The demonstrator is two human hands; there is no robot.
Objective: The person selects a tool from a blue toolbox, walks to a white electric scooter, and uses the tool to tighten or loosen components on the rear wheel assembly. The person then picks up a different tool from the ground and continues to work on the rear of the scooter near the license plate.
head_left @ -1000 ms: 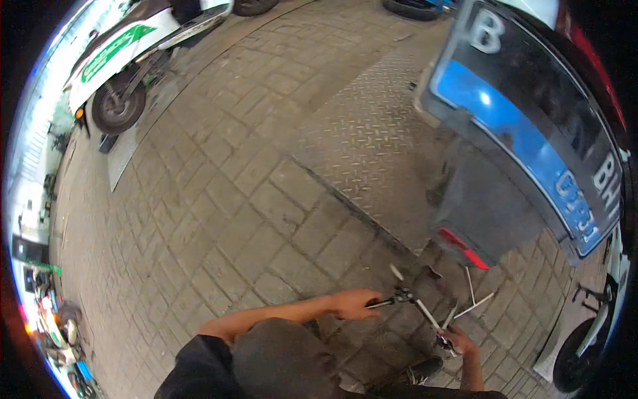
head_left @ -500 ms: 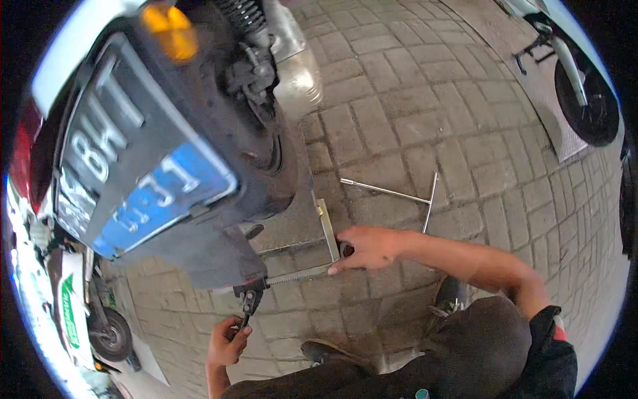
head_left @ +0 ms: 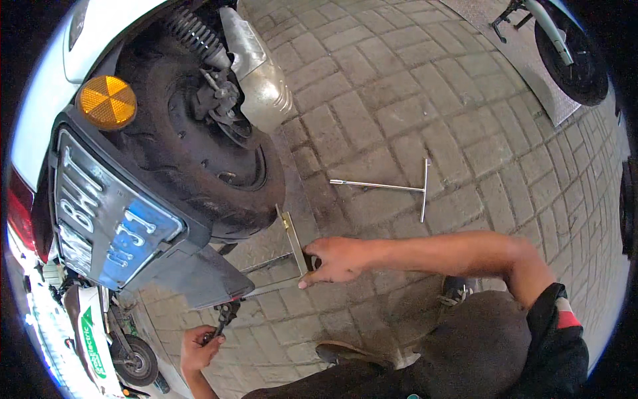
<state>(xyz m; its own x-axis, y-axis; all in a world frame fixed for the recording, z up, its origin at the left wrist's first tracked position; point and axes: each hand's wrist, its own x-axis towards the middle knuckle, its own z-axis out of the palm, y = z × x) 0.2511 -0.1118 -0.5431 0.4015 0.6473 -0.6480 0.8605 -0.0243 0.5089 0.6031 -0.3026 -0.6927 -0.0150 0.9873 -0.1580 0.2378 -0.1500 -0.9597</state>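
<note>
A metal bar clamp (head_left: 272, 288) with a toothed bar lies across the lower edge of a scooter's grey mudguard (head_left: 193, 282), close behind the rear tyre (head_left: 232, 209). My right hand (head_left: 337, 258) grips the corner where the bar meets a flat upright arm, fingers curled around it. That arm stands beside the tyre's lower side. At the other end, my left hand (head_left: 199, 348) is closed on the black lever handle, below the mudguard. Part of the bar passes behind the mudguard, so contact with the tyre is hard to tell.
A T-handle socket wrench (head_left: 379, 185) lies on the paving bricks to the right. The scooter's plate (head_left: 116, 216) and orange reflector (head_left: 107, 102) overhang at left. Other two-wheelers stand at lower left and upper right. My shoes are on the bricks below.
My view has shifted back, showing more of the rear wheel. Both hands and the bar clamp have moved slightly left. The grip of each hand looks the same.
</note>
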